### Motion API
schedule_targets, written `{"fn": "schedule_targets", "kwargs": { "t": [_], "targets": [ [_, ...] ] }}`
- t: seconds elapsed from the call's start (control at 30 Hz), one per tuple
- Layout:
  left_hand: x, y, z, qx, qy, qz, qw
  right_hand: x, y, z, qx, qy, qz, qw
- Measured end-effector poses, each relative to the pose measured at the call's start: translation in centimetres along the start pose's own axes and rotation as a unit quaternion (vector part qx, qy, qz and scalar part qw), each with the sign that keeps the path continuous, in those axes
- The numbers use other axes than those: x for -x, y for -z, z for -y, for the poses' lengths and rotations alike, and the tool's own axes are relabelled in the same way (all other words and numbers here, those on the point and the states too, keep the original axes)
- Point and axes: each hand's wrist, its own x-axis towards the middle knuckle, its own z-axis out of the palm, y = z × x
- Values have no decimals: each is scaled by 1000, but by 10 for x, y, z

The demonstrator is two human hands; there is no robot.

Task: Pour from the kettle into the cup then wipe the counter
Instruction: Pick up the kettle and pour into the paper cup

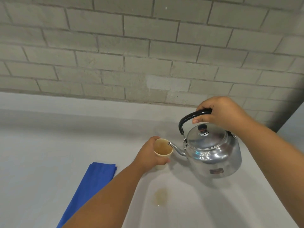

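Note:
A shiny metal kettle (213,153) with a black handle is held above the white counter (41,145), tilted left. My right hand (220,112) grips the top of its handle. The spout tip sits over the rim of a small cream paper cup (162,149), which holds brownish liquid. My left hand (150,153) wraps around the cup's left side, and the cup stands on the counter. A folded blue cloth (92,186) lies on the counter to the left, partly hidden by my left forearm.
A brownish spill (160,197) marks the counter in front of the cup. A grey brick wall (148,55) rises behind the counter. A dark vertical edge (291,102) stands at the far right.

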Motion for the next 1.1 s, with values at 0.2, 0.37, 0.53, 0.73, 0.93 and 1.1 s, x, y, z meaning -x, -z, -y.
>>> {"fn": "schedule_targets", "kwargs": {
  "t": [0.2, 0.37, 0.53, 0.73, 0.93, 1.1],
  "targets": [
    [-1, 0, 2, 13, -7, 9, 1000, -3, 1, 8, 37, -2, 21, 999],
    [0, 1, 3, 28, -12, 13, 999, -4, 4, 17, 62, 7, 37, 997],
    [0, 1, 3, 27, -14, 17, 999, -5, 8, 26, 92, 7, 61, 994],
    [0, 1, 1, 20, -12, 17, 1000, -5, 11, 30, 104, 8, 73, 992],
    [1, 2, 0, 13, -8, 17, 1000, -6, 10, 30, 110, 15, 70, 991],
    [1, 3, -1, 5, -9, 18, 1000, -8, 9, 31, 116, 21, 72, 990]
  ]
}}
